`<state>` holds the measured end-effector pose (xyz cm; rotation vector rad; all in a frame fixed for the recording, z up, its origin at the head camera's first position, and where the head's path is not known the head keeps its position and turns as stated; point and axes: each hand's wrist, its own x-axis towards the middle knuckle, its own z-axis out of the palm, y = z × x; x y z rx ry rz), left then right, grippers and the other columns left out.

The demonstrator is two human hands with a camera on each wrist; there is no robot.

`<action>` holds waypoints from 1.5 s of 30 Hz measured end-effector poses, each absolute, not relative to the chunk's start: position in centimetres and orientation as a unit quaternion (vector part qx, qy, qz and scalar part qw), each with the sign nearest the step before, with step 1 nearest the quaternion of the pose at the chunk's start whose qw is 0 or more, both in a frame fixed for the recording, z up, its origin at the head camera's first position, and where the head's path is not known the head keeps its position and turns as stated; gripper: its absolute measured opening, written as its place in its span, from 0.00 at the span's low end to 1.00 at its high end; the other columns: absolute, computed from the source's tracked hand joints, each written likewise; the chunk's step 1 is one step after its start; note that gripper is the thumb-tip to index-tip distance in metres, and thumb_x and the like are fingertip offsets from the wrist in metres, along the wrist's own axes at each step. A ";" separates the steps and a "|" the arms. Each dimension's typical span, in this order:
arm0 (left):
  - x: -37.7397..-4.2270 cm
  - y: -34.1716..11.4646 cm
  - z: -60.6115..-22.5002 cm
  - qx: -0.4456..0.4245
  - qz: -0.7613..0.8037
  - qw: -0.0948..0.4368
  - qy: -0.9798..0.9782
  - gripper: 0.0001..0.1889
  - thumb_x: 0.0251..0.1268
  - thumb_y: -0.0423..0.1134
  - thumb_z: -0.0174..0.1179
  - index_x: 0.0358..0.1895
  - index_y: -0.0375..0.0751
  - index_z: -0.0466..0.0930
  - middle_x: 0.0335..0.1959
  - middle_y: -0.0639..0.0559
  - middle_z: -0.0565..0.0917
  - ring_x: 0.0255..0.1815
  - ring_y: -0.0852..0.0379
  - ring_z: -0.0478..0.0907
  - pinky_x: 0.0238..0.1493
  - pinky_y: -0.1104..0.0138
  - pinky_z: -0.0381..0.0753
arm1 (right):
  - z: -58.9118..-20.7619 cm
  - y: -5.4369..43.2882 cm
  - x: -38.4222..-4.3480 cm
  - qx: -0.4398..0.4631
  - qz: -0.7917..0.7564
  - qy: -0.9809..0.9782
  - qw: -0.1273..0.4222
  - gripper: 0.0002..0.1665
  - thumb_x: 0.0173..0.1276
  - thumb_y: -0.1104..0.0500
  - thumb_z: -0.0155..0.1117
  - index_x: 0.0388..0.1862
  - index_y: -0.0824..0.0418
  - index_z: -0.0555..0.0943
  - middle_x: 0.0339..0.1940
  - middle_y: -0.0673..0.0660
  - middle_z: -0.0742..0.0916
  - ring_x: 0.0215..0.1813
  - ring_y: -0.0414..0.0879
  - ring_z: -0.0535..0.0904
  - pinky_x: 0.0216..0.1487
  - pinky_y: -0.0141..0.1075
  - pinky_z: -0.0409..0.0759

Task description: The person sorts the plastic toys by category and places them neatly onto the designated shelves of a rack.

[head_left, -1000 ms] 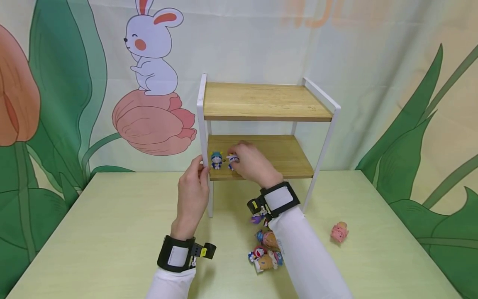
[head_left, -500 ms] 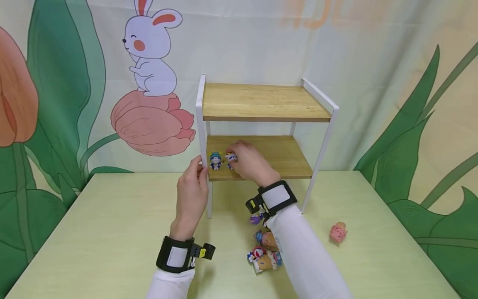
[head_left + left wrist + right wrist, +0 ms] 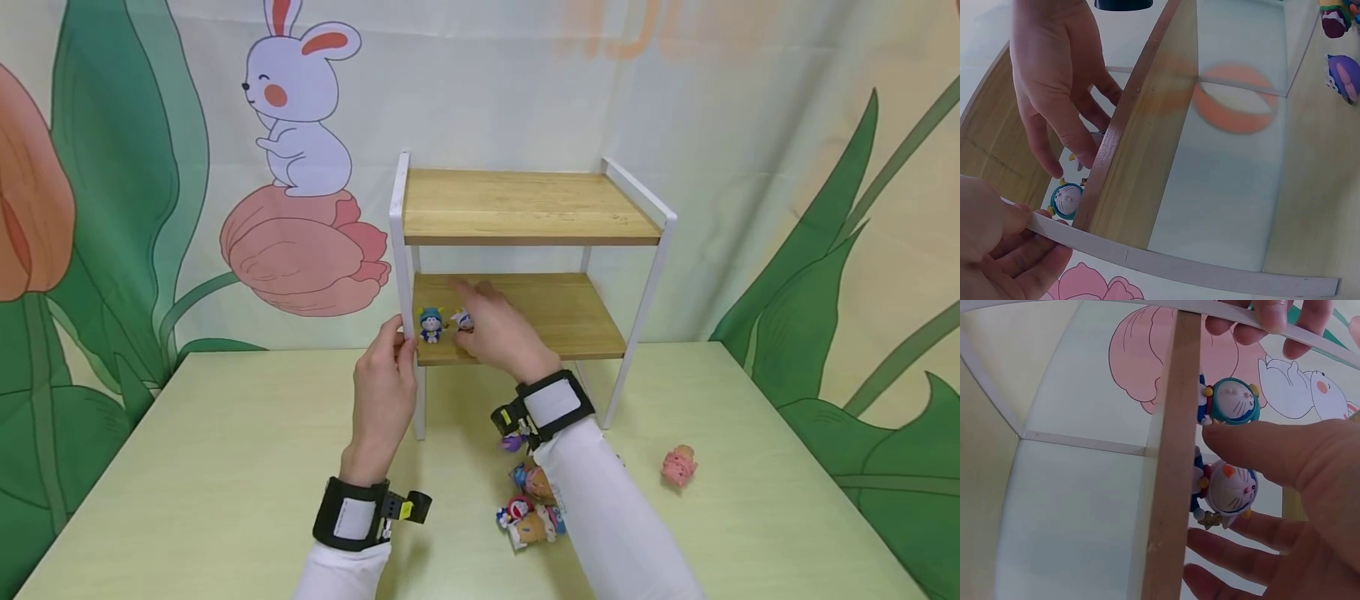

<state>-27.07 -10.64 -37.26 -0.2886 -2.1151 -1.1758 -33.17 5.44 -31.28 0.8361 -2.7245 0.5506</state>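
My left hand (image 3: 384,392) grips the white left post (image 3: 401,258) of a two-tier shelf rack, fingers curled round it in the left wrist view. A small cat-like figurine in a teal hat (image 3: 431,325) stands at the left end of the lower wooden board (image 3: 566,312). Beside it stands a similar figurine in a white hat (image 3: 1232,487). My right hand (image 3: 506,333) is spread around this second one. In the right wrist view the thumb (image 3: 1254,447) lies between both figurines, and the other fingers are on the far side, apart from it.
On the table below lie several toy figures (image 3: 532,525), partly covered by the right sleeve, with a purple one (image 3: 1344,75) nearer the rack. A pink figure (image 3: 679,467) lies to the right. The upper board (image 3: 525,204) overhangs the lower one. A printed curtain hangs behind.
My right hand's fingers have loosened and spread away from the white-hatted figurine, which stays standing on the board. My left hand keeps its hold on the post.
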 end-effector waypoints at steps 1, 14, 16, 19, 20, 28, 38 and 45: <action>-27.1 -10.6 -37.3 -0.111 -0.453 0.344 -0.815 0.17 0.71 0.27 0.55 0.61 0.29 0.72 0.38 0.36 0.83 0.32 0.47 0.80 0.32 0.59 0.82 | -31.3 5.4 -33.1 0.285 0.190 -0.932 0.122 0.45 0.63 0.61 0.69 0.76 0.56 0.60 0.56 0.63 0.76 0.36 0.47 0.77 0.29 0.35 0.78; -26.9 -10.6 -37.2 -0.113 -0.453 0.341 -0.816 0.18 0.71 0.27 0.54 0.61 0.28 0.71 0.38 0.37 0.83 0.33 0.47 0.80 0.32 0.59 0.83 | -30.7 6.2 -32.1 0.276 0.203 -0.929 0.139 0.45 0.62 0.55 0.72 0.75 0.54 0.62 0.63 0.64 0.75 0.48 0.52 0.78 0.40 0.42 0.82; -26.9 -10.6 -37.2 -0.113 -0.454 0.340 -0.816 0.18 0.71 0.27 0.54 0.62 0.29 0.71 0.38 0.36 0.83 0.33 0.47 0.80 0.33 0.59 0.83 | -30.7 6.5 -31.9 0.277 0.205 -0.928 0.141 0.45 0.62 0.53 0.72 0.75 0.55 0.62 0.65 0.64 0.74 0.56 0.55 0.76 0.47 0.46 0.81; -26.9 -10.6 -37.3 -0.111 -0.453 0.338 -0.818 0.18 0.71 0.27 0.54 0.62 0.29 0.71 0.39 0.36 0.83 0.33 0.47 0.80 0.33 0.59 0.83 | -30.8 7.0 -31.6 0.276 0.212 -0.926 0.144 0.46 0.62 0.51 0.72 0.75 0.56 0.63 0.67 0.64 0.73 0.63 0.58 0.72 0.56 0.50 0.77; -26.9 -10.7 -37.3 -0.110 -0.451 0.338 -0.819 0.18 0.71 0.27 0.54 0.62 0.29 0.70 0.39 0.37 0.83 0.33 0.47 0.80 0.34 0.59 0.83 | -30.8 7.3 -31.4 0.274 0.214 -0.926 0.144 0.46 0.63 0.50 0.72 0.75 0.57 0.63 0.68 0.64 0.72 0.65 0.59 0.70 0.59 0.51 0.75; -26.9 -10.6 -37.3 -0.108 -0.448 0.344 -0.818 0.17 0.72 0.28 0.54 0.61 0.29 0.71 0.38 0.37 0.82 0.33 0.48 0.79 0.33 0.59 0.83 | -31.2 9.4 -29.9 0.241 0.246 -0.929 0.137 0.43 0.65 0.49 0.70 0.74 0.58 0.64 0.71 0.64 0.69 0.70 0.59 0.65 0.68 0.52 0.65; -27.0 -10.5 -37.4 -0.108 -0.442 0.347 -0.820 0.17 0.72 0.28 0.54 0.61 0.29 0.71 0.38 0.38 0.82 0.32 0.48 0.79 0.33 0.60 0.83 | -32.6 12.5 -27.7 0.222 0.299 -0.916 0.149 0.34 0.67 0.49 0.68 0.68 0.60 0.71 0.66 0.62 0.74 0.66 0.58 0.69 0.65 0.53 0.68; -27.0 -10.5 -37.4 -0.109 -0.444 0.349 -0.818 0.16 0.73 0.28 0.53 0.61 0.29 0.71 0.38 0.37 0.83 0.34 0.48 0.80 0.33 0.59 0.84 | -33.4 14.6 -26.9 0.217 0.333 -0.910 0.121 0.26 0.70 0.54 0.65 0.64 0.63 0.75 0.57 0.60 0.82 0.56 0.54 0.78 0.56 0.50 0.76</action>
